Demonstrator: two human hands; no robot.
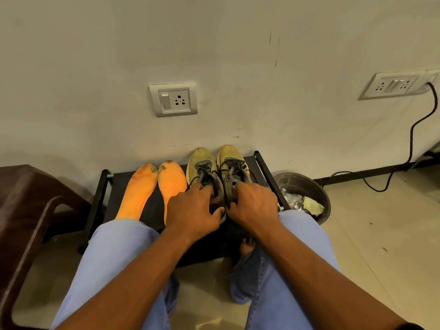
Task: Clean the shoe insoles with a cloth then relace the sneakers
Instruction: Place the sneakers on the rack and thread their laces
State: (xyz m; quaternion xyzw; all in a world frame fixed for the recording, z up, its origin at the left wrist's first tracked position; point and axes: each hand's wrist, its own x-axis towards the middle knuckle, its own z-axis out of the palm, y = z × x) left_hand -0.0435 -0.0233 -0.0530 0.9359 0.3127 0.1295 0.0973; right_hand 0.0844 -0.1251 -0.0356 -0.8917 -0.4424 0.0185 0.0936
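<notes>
Each yellow sneaker on the black surface was gripped at its collar, left hand and right hand fingers curled in; orange insoles lay beside. Both should be lifted level, laces kept untangled.

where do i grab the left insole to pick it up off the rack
Judging by its pose, pinch the left insole at its narrow heel end, coming from the near side. It lies flat on the rack with its toe toward the wall, the other insole close on its right, and the heel nearest the knees.
</notes>
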